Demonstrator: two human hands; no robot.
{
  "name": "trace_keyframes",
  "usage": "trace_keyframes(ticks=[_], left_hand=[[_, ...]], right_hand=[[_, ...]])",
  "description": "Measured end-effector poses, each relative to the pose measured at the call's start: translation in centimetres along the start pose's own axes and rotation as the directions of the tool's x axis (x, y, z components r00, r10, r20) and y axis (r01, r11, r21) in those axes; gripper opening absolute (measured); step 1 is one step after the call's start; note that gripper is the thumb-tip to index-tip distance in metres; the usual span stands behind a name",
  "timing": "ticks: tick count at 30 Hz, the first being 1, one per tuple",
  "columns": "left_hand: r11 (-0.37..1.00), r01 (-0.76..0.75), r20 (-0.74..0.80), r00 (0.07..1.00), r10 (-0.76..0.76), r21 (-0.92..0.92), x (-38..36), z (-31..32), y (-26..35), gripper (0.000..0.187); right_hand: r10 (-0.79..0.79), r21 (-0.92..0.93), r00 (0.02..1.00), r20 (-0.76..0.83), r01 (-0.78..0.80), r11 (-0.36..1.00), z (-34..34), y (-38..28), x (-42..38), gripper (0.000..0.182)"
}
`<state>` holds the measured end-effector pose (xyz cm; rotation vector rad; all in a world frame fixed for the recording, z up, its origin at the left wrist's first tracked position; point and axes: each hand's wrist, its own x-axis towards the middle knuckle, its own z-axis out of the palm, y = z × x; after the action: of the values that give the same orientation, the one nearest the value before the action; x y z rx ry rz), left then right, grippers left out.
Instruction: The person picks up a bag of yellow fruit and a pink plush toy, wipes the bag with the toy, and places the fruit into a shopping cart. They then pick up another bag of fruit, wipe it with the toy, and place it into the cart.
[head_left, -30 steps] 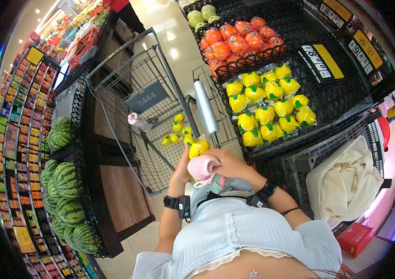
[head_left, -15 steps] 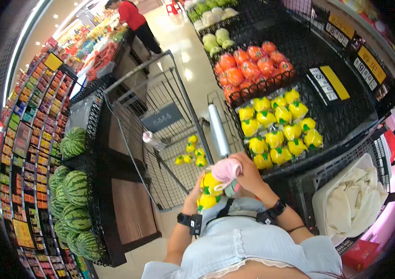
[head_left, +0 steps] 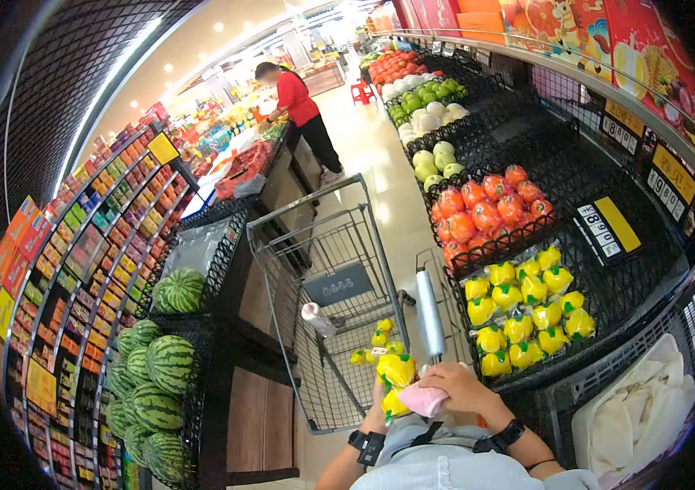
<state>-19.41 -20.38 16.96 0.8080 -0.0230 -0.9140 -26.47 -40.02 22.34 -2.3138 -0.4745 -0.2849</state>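
Fruit stands point(head_left: 261, 416) flank the cart point(head_left: 337, 283). Yellow fruits point(head_left: 382, 336) lie in it; more wrapped fruits point(head_left: 519, 328) sit to its right. Near it, my left fingers point(head_left: 377, 394) curl, closed as far as I can tell, round a yellow bundle point(head_left: 396, 370); my right fingers point(head_left: 439, 380) grip pink cloth point(head_left: 422, 402).

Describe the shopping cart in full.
The shopping cart looks to be gray metal: open-topped, with wire-mesh sides and floor under a thicker rim. A dark gray panel with pale markings is set across it. It stands upright on the pale floor, beside the watermelon stand. Inside lie yellow fruits and a pale pink-and-white item. The left hand, holding more yellow fruit, is by its near end; whether they touch is unclear.
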Motion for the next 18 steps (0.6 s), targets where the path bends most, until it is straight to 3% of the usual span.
trace_keyframes(ticks=[4, 7, 10, 14, 17, 18], left_hand=[[1.0, -0.006, -0.015, 1.0, 0.006, 0.007, -0.2, 0.2, -0.3, 0.046], [0.999, 0.021, -0.015, 1.0, -0.02, 0.045, -0.7, 0.3, -0.2, 0.045], [0.985, 0.083, -0.003, 0.996, -0.084, 0.149, -1.3, 1.8, 0.6, 0.045], [0.955, 0.136, -0.042, 0.991, -0.129, 0.264, -2.6, 4.2, 1.5, 0.044], [0.982, 0.137, 0.083, 0.985, -0.148, 0.127, -2.0, -0.1, -0.8, 0.042], [0.987, 0.126, 0.101, 0.986, -0.135, 0.096, -2.0, -0.5, -1.1, 0.04]], right_hand=[[-0.029, 0.007, 0.999, 0.039, 0.029, 1.0, -0.4, -0.1, -0.1, 0.034], [0.006, 0.15, 0.998, -0.057, 0.003, 0.989, 0.5, 1.3, -0.5, 0.034], [0.235, 0.102, 0.932, -0.275, -0.215, 0.971, 0.5, 1.4, -0.9, 0.032], [0.376, 0.209, 0.855, -0.358, -0.319, 0.925, 0.0, 2.0, -0.9, 0.029], [0.538, 0.428, 0.752, -0.381, -0.372, 0.823, -0.4, 0.6, -0.7, 0.024], [0.54, 0.438, 0.766, -0.348, -0.377, 0.816, 0.1, 1.0, -0.9, 0.024]])
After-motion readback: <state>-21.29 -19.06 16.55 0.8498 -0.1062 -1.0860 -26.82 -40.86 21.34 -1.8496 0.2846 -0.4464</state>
